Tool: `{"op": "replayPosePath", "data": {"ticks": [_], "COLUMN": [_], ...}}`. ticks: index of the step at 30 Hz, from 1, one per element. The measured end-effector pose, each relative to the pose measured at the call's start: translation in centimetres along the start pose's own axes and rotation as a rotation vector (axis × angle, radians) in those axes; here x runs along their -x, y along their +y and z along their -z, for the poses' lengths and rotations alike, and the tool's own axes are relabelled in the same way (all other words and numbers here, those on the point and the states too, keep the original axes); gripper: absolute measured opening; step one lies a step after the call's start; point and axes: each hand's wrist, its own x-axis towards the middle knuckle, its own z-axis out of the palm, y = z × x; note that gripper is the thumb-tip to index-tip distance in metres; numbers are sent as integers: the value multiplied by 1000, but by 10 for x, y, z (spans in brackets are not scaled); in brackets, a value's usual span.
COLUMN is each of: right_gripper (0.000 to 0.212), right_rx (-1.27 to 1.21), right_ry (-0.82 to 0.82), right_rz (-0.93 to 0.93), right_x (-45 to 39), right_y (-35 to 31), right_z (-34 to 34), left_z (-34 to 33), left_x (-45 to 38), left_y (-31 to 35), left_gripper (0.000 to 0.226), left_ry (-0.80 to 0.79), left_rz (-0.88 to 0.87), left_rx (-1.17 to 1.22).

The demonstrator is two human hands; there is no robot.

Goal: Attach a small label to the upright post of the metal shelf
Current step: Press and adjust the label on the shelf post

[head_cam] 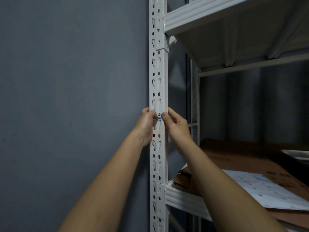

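Observation:
A white perforated upright post [158,77] of the metal shelf runs from top to bottom in the middle of the head view. A small white label [160,115] with a blue edge and a black handwritten mark lies against the front of the post. My left hand [148,121] wraps the post's left edge, its thumb pressing the label's left side. My right hand [176,125] comes from the right, its thumb on the label's right side and its fingers curled behind the post. Most of the label is hidden by the two thumbs.
A grey wall [71,97] fills the left. An upper shelf board [234,22] juts out at top right. The lower shelf [180,196] holds flattened brown cardboard [242,158] and a white printed envelope [267,188]. A rear post [194,101] stands behind.

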Motion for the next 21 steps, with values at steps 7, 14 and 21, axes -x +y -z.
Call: {"op": "replayPosePath", "data": {"ticks": [7,14,21], "right_gripper": [28,25,23], "right_rx": [17,15,42], "right_ry": [4,17,-2], "right_rz": [-1,-2,6], "right_x": [1,1,1], "right_y": [-1,-2,-1], "right_z": [0,-1,1], "left_z": [-2,3,-3], "left_x": [3,5,8], "left_y": [1,-1,0], "left_gripper": [41,45,39], "left_ry": [26,-24,41], "left_rz": [1,12,-27], "left_rx": [8,56,-32]}}
